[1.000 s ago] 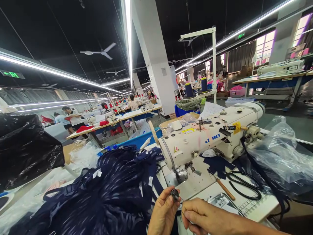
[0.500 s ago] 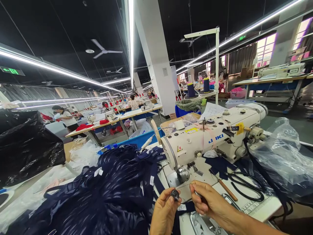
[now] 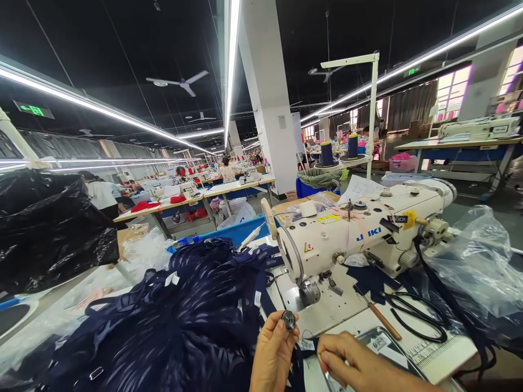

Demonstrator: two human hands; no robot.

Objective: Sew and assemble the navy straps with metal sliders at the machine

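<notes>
My left hand (image 3: 274,348) is closed, pinching a small round dark metal bobbin case (image 3: 288,320) between thumb and fingertips. To its right, my right hand (image 3: 347,356) is closed with the fingers curled in; whatever it holds is hidden. A thin dark thread loop shows between the hands, near a white label (image 3: 306,344) on navy fabric. Both hands are in front of the white sewing machine (image 3: 335,239), below its needle area. A heap of navy straps (image 3: 175,321) lies left of my left hand.
Black scissors (image 3: 420,316) and a wooden-handled pointed tool (image 3: 384,321) lie on the table right of the machine. A flat silver-edged item (image 3: 382,345) is behind my right hand. Clear plastic (image 3: 469,267) sits at the right, a black bag (image 3: 53,228) at the left.
My right hand has moved down and its fingers have curled in more. My left hand still holds the bobbin case, now slightly higher. The whole view has shifted a little.
</notes>
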